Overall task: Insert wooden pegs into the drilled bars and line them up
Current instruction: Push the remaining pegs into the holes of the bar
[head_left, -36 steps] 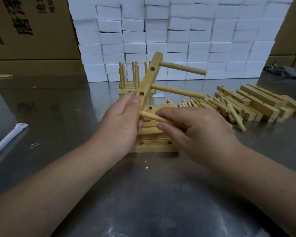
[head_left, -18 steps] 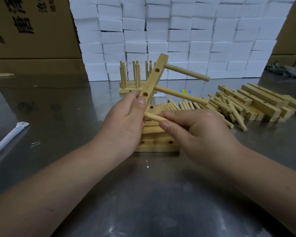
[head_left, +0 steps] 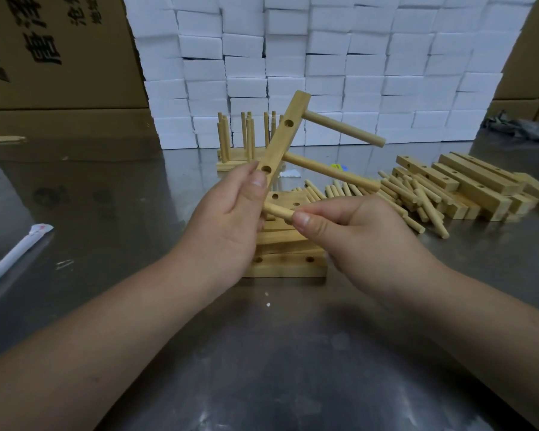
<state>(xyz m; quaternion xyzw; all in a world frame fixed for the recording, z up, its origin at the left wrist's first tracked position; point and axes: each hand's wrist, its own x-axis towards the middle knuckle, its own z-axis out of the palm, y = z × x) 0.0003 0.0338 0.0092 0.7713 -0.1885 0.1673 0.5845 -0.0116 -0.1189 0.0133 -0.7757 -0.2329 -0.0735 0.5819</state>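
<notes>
My left hand point(head_left: 231, 219) grips the lower end of a drilled wooden bar point(head_left: 285, 136) that tilts up to the right. Two pegs stick out of it to the right, an upper peg point(head_left: 344, 128) and a middle peg point(head_left: 330, 172). My right hand point(head_left: 352, 241) pinches a third peg point(head_left: 277, 210) between thumb and fingers, its tip at the bar's lowest part beside my left thumb. Whether it sits in a hole is hidden by my fingers. Under my hands lies a stack of drilled bars point(head_left: 288, 264).
Loose pegs point(head_left: 417, 197) and more drilled bars point(head_left: 476, 188) are heaped at the right. Finished bars with upright pegs point(head_left: 246, 141) stand behind. White foam blocks point(head_left: 324, 57) and cardboard boxes point(head_left: 53, 51) line the back. A white paper-wrapped stick point(head_left: 13, 256) lies at left.
The bar has risen a little and tilted further right with its two pegs. My right hand has slid the third peg leftward, so less of it shows.
</notes>
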